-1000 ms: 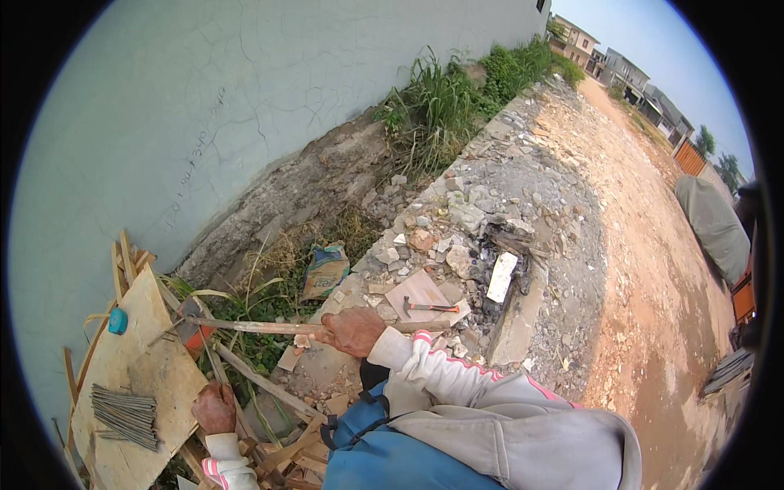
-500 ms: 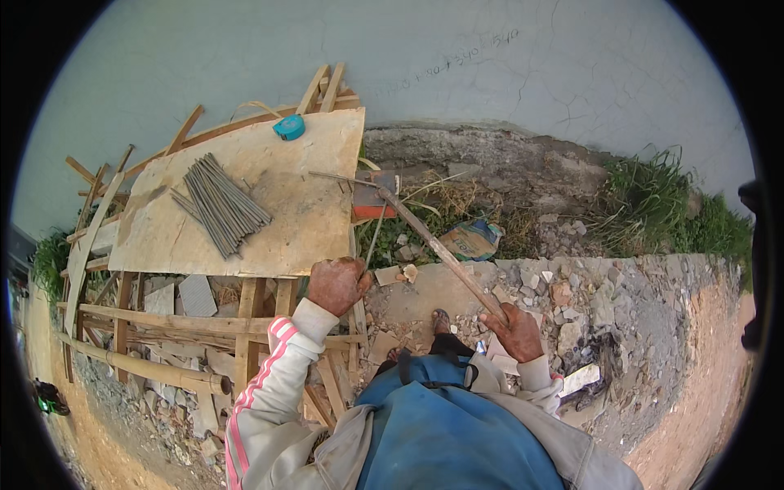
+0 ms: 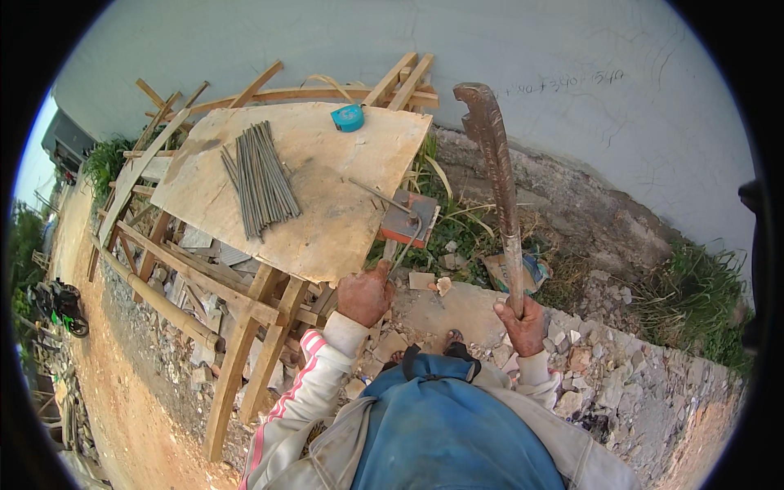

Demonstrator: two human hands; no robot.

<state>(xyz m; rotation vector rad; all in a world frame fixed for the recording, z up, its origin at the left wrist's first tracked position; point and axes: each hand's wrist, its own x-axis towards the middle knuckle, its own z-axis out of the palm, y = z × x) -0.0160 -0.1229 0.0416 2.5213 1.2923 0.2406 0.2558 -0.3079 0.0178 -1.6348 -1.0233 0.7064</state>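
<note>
My left hand (image 3: 363, 296) is closed around the lower end of a thin bent steel rod (image 3: 374, 190), which crosses a red-sided metal block (image 3: 412, 214) at the board's right edge. My right hand (image 3: 520, 325) grips a long rusty bar (image 3: 490, 155) with a notched, bent head, held upright and clear of the block. The pale plywood board (image 3: 327, 237) rests on a rough wooden frame. On it lie a bundle of short steel rods (image 3: 263, 184) and a teal tape measure (image 3: 348, 118).
A cracked grey wall (image 3: 596, 114) stands behind, with weeds (image 3: 686, 302) and a torn sack (image 3: 523, 269) at its foot. Rubble (image 3: 612, 376) covers the ground at right. A bamboo pole (image 3: 171, 318) runs along the frame; a motorbike (image 3: 61, 306) stands on the dirt road at left.
The long bar in my right hand has swung up from lying across the block to standing upright, off it. My view has turned leftward, bringing more of the road and motorbike in.
</note>
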